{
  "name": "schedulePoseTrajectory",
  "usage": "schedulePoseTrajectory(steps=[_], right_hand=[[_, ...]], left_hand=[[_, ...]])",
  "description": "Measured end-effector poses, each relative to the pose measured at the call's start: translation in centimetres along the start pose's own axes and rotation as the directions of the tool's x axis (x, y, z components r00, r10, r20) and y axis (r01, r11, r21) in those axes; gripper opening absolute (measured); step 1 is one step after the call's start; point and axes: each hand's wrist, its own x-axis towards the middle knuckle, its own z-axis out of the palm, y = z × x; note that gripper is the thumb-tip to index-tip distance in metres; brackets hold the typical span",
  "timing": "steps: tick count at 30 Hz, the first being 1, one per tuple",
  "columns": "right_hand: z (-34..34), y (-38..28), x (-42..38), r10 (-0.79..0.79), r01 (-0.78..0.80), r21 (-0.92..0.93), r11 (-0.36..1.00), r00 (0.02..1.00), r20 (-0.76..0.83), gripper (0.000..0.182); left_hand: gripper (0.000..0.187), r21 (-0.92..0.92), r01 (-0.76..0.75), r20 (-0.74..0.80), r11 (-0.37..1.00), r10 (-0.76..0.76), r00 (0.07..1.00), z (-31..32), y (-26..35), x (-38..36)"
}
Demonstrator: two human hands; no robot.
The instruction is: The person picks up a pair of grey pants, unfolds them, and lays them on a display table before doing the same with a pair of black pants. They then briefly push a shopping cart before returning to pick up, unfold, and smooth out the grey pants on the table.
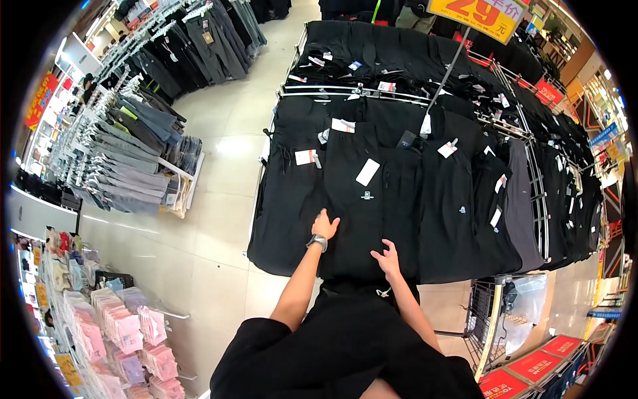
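Black trousers [355, 199] with a small light logo lie spread over the front of a display rack. A blank white tag [367, 172] rests on them, and a white label [343, 125] sits at their waistband. My left hand [324, 227], with a watch [319, 240] on its wrist, rests at the left edge of these trousers, fingers extended. Over the lower right part of the same trousers is my right hand [389, 261], its fingers apart and nothing between them. Another black pair [296, 213] lies just left of my left hand.
More dark trousers [452, 206] cover the rack, held in by metal rails [325, 92]. A price sign [480, 14] stands above it on a pole. Hanging trousers [126, 159] line the left side across the tiled floor [222, 219]. A shopping cart [484, 309] stands at lower right.
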Motion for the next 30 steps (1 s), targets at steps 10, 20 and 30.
schedulePoseTrajectory(steps=[10,20,30], right_hand=[[-0.6,-0.1,0.8,0.034,-0.03,-0.072,0.997,0.998,0.06,0.059],[-1.2,1.8,3.4,0.079,-0.056,-0.291,0.955,0.995,0.068,0.069],[-1.8,0.0,4.2,0.266,-0.23,-0.194,0.954,0.947,0.181,0.069]], left_hand=[[0.011,0.13,-0.148,-0.22,0.98,0.174,0.96,-6.2,0.9,7.5],[0.047,0.435,-0.441,0.038,0.785,0.473,0.88,-20.0,3.8,21.4],[0.027,0.253,-0.491,0.116,0.833,0.478,0.871,-20.8,0.6,26.1]])
